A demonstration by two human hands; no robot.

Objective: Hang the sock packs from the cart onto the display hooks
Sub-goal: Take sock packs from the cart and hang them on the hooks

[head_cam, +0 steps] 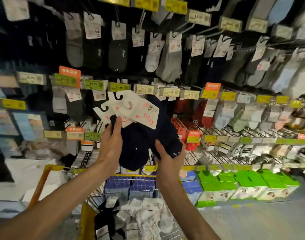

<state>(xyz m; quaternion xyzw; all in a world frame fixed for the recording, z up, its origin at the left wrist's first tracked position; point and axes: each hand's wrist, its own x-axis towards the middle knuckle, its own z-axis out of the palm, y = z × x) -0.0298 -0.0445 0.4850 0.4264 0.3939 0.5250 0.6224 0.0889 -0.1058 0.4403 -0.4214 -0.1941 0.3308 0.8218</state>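
Above the yellow cart [44, 177], before the display hooks [142, 19], a bunch of navy sock packs [141, 135] was held up by both hands. The left hand [112, 144] was curled round the bunch just below the white header cards [139, 110], thumb pressed on them. The right hand [169, 158] was wrapped round the toe ends, lower right. Loose packs [148, 217] were noted lying in the cart.

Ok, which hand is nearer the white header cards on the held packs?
Left. The left hand pinches the sock packs just beneath the header cards; the right hand grips the packs' lower end, well below.
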